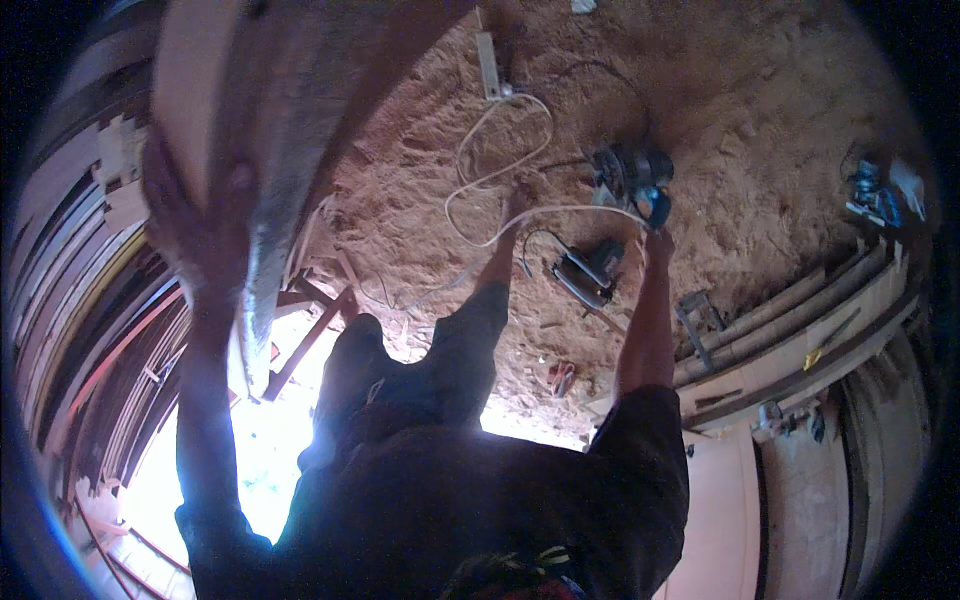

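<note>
My left hand [205, 215] is up at the left, gripping the edge of a large wooden plank [190, 90] with thumb and fingers on either side. The plank is blurred and stands close to the view. Over on the right, my right hand [655, 243] is closed on the handle of a dark power tool with teal parts [632, 178]; its exact kind is hard to make out. That tool hangs or rests over the sandy floor. Just below it another dark power tool with a flat metal base [588, 272] lies on the ground, apart from my hand.
A pale cable [548, 120] loops over the floor near a power strip [488, 66]. Stacked boards [95, 290] line the left side. Long timbers [790, 350] lie at the right, with a blue tool [872, 190] beyond them. A wooden brace [310, 345] stands by my leg.
</note>
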A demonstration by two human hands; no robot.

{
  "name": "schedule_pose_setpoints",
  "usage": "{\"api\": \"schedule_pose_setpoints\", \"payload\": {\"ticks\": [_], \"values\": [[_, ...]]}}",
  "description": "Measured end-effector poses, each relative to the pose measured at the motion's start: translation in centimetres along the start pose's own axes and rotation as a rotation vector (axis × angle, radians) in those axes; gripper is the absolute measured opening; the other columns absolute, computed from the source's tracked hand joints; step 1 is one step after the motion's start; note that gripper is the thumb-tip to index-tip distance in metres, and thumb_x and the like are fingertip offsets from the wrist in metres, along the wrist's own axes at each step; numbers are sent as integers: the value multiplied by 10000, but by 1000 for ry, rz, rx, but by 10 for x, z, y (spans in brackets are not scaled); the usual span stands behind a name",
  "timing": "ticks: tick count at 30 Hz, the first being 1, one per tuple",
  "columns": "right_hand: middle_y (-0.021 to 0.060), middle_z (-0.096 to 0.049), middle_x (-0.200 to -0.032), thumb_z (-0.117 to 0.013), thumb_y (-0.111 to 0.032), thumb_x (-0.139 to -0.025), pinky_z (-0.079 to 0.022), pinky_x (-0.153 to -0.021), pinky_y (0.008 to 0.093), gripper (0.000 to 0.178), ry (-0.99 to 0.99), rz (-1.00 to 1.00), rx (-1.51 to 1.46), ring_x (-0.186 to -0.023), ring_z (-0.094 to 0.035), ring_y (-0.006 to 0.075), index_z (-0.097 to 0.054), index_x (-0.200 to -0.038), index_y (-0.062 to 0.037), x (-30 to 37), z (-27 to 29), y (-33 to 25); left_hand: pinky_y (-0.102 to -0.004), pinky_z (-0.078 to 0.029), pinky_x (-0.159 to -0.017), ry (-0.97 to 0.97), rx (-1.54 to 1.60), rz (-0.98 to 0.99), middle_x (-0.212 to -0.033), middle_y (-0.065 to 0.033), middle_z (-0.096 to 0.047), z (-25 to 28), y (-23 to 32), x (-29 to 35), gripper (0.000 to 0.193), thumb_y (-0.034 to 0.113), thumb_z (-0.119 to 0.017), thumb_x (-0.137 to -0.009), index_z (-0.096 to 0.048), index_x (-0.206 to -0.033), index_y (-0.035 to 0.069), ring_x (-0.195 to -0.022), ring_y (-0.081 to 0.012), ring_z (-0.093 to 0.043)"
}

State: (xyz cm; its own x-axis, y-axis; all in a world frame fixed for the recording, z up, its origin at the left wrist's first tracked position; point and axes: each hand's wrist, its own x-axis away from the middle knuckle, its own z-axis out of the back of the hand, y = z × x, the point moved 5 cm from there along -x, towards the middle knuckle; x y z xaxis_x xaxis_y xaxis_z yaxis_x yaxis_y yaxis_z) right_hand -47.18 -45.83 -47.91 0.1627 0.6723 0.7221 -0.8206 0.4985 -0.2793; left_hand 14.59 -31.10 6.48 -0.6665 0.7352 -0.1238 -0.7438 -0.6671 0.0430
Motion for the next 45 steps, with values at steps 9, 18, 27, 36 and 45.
{"api": "schedule_pose_setpoints", "payload": {"ticks": [9,18,27,36,45], "values": [[113,-657,-1282,-627,-219,-1008,-530,-893,492,391,-633,-172,-737,-1096,-671,304,-512,-1377,-160,134,-39,-55,-643,-222,-1172,-8,-24,26,-1643,-193,-315,0,6,15,1078,690,-697,-834,-279,-1627,91,-1525,-380,-275],[102,-734,-1105,-671,-162,-1001,-596,-741,401,257,-561,235,-431,-984,-756,271,-657,-1229,-45,315,-10,-219,-692,-165,-1190,-46,187,122,-1672,-214,-208,-29,-3,11,1048,658,-673,-872,-224,-1633,95,-1550,-411,-198],[139,-742,-1042,-678,-169,-978,-625,-731,395,297,-394,115,-653,-910,-756,261,-647,-1238,-28,377,71,-166,-580,-225,-1224,-133,714,-132,-1638,-226,-329,-27,-82,14,1085,565,-794,-799,-275,-1619,78,-1533,-409,-273],[104,-751,-974,-724,-190,-968,-609,-753,353,320,-239,671,-36,-908,-735,187,-666,-1202,20,472,-14,-287,-564,-309,-1209,-583,564,-8,-1639,-255,-322,17,-285,179,1336,500,-943,-635,-183,-1637,50,-1510,-443,-318],[124,-741,-852,-780,-293,-923,-558,-703,420,304,-142,1292,79,-784,-729,304,-652,-977,-22,562,-59,-487,-630,-303,-1143,-543,528,136,-1523,-228,-504,8,-296,222,1483,616,-964,-476,-199,-1640,105,-1385,-442,-466]]}}
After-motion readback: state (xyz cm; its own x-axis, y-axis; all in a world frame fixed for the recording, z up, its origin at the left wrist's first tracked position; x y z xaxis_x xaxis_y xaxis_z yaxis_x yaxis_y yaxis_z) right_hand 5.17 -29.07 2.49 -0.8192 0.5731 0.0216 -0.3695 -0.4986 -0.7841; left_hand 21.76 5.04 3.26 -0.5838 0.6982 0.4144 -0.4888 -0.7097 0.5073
